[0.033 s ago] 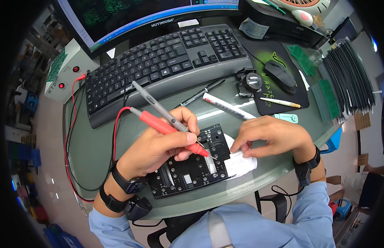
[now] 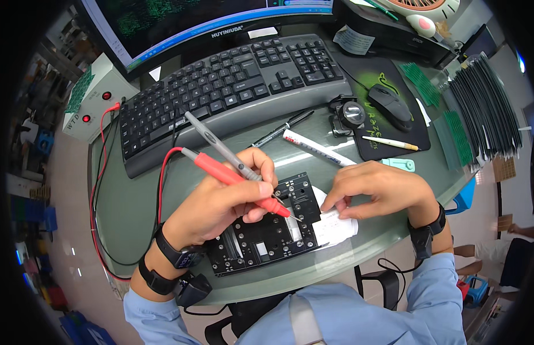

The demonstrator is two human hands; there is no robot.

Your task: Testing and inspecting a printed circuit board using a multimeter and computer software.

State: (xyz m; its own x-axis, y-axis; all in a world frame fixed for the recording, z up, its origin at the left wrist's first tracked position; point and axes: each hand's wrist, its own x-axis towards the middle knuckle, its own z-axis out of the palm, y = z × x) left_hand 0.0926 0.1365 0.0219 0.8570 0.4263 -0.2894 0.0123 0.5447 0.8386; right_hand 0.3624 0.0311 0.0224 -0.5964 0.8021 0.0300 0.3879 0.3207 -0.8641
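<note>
Two test probes are held together in my left hand (image 2: 224, 201), closed round them like a pair of pens. The red probe (image 2: 221, 171) points down right, its thin metal tip at the black circuit board (image 2: 261, 230). The grey probe (image 2: 212, 141) crosses above it, its tip partly hidden by my fingers. Silver round contacts and pale rectangular parts dot the board, which lies flat on the desk. My right hand (image 2: 376, 190) rests at the board's right edge, fingers bent and thumb apart from the index finger. Its fingertips touch a white paper (image 2: 336, 230) lying partly under the board.
Beyond the board stand a black keyboard (image 2: 221, 92) and a monitor (image 2: 192, 29). A white marker (image 2: 319, 148), a black pen (image 2: 281, 127) and a mouse (image 2: 389, 105) lie right of it. Probe leads run to a white box (image 2: 97, 98). Stacked dark boards (image 2: 485, 109) stand far right.
</note>
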